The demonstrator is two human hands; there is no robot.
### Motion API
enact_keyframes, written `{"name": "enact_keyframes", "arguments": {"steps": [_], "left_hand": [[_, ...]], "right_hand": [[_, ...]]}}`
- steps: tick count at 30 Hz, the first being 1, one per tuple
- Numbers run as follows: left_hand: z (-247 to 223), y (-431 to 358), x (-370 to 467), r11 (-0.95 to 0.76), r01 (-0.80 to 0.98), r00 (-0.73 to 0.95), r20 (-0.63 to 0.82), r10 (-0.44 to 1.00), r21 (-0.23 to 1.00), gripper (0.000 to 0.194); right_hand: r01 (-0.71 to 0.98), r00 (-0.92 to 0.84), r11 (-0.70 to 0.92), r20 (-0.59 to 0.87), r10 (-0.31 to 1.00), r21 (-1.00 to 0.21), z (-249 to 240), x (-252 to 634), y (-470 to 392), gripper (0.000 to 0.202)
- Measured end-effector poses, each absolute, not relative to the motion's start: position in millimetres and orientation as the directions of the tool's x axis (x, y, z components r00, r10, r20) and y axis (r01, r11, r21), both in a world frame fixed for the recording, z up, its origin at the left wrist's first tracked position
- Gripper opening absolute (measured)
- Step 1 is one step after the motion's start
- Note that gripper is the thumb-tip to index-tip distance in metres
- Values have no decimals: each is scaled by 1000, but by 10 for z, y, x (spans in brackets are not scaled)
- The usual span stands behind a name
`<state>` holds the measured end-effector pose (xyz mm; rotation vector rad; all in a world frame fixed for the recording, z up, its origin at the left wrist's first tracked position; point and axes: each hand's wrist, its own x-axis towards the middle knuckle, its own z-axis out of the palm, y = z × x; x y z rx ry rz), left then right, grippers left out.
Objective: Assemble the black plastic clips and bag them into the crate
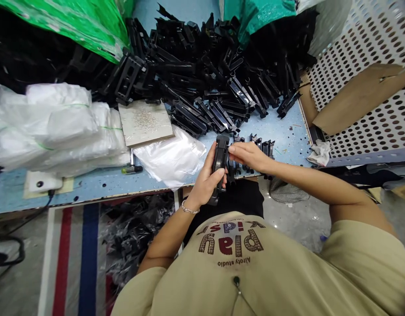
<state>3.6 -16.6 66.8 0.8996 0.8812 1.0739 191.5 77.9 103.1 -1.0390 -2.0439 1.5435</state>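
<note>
My left hand (pixel 206 182) is wrapped round a long black plastic part (pixel 221 153), which it holds upright at the table's front edge. My right hand (pixel 246 156) is closed at the upper right side of that part, fingertips pinched together against it; whether they grip the part or something small is hidden. Just behind and right of my right hand, several short black pieces (pixel 268 148) stand in a row on the blue table (pixel 281 131). A big heap of similar black parts (pixel 189 72) lies farther back.
Stacked clear plastic bags (pixel 64 127) cover the left side, beside a square board (pixel 145 123) and a screwdriver (pixel 132 169). A perforated white crate (pixel 360 101) with brown cardboard (pixel 356 98) stands right. Green bags (pixel 90 22) lie at the back left.
</note>
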Motion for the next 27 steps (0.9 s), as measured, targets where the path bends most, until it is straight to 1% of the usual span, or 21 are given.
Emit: {"name": "enact_keyframes", "arguments": {"steps": [2, 3, 4, 5, 6, 7, 9, 10, 11, 12, 13, 15, 16, 18, 19, 20, 21, 22, 23, 24, 27], "left_hand": [[634, -175, 22, 217, -315, 220, -151, 964, 924, 90], [617, -176, 5, 230, -313, 224, -163, 961, 922, 92], [604, -174, -16, 246, -316, 228, -178, 957, 916, 94], [596, -170, -38, 261, -324, 226, -194, 955, 909, 96], [593, -162, -59, 270, -335, 216, -206, 954, 902, 96], [596, -152, -77, 271, -353, 199, -211, 957, 896, 96], [613, -128, -96, 253, -398, 156, -207, 966, 882, 93], [623, -117, -96, 239, -419, 136, -199, 970, 876, 90], [631, -108, -91, 223, -434, 117, -191, 975, 873, 89], [636, -103, -83, 205, -443, 99, -180, 979, 873, 87], [638, -104, -72, 187, -442, 83, -168, 982, 877, 87], [634, -123, -52, 145, -425, 47, -138, 989, 894, 86], [628, -140, -45, 118, -413, 27, -117, 993, 903, 87], [614, -181, -45, 45, -386, -35, -63, 997, 921, 87], [606, -202, -52, 2, -371, -72, -31, 997, 929, 88], [597, -222, -65, -36, -360, -106, -2, 994, 932, 88], [586, -242, -81, -64, -356, -131, 18, 991, 932, 88], [571, -262, -99, -78, -358, -149, 25, 988, 930, 87], [553, -284, -119, -83, -367, -167, 23, 986, 926, 86], [530, -309, -139, -84, -377, -187, 13, 982, 922, 84], [424, -396, -201, -96, -364, -294, -17, 956, 927, 79]], "right_hand": [[261, -672, -109, -262, 693, -959, 937, 1882, 747, 59], [261, -685, -156, -297, 666, -953, 922, 1880, 746, 61], [286, -691, -138, -304, 655, -948, 929, 1888, 748, 63], [333, -687, -62, -287, 667, -941, 957, 1903, 747, 63], [392, -679, 55, -249, 691, -918, 995, 1920, 737, 62], [453, -679, 187, -202, 706, -872, 1037, 1934, 710, 60], [535, -719, 404, -149, 678, -742, 1090, 1938, 600, 55], [551, -746, 466, -159, 646, -693, 1090, 1922, 520, 52], [555, -766, 493, -181, 616, -670, 1070, 1894, 431, 48], [556, -775, 489, -208, 596, -672, 1032, 1855, 340, 46], [556, -774, 458, -231, 590, -693, 981, 1809, 252, 44], [531, -754, 331, -256, 605, -780, 860, 1707, 106, 46], [495, -738, 233, -264, 620, -837, 798, 1655, 51, 48], [373, -695, -49, -314, 646, -926, 683, 1564, -14, 56], [299, -685, -212, -363, 632, -931, 633, 1529, -25, 58], [238, -691, -360, -417, 590, -902, 589, 1502, -24, 60], [207, -712, -469, -461, 529, -858, 552, 1483, -14, 61], [204, -737, -526, -483, 472, -826, 522, 1472, 1, 62], [211, -750, -531, -484, 451, -821, 499, 1463, 16, 62], [211, -748, -501, -468, 470, -839, 481, 1455, 25, 61], [126, -684, -365, -348, 642, -922, 435, 1395, -20, 52]]}}
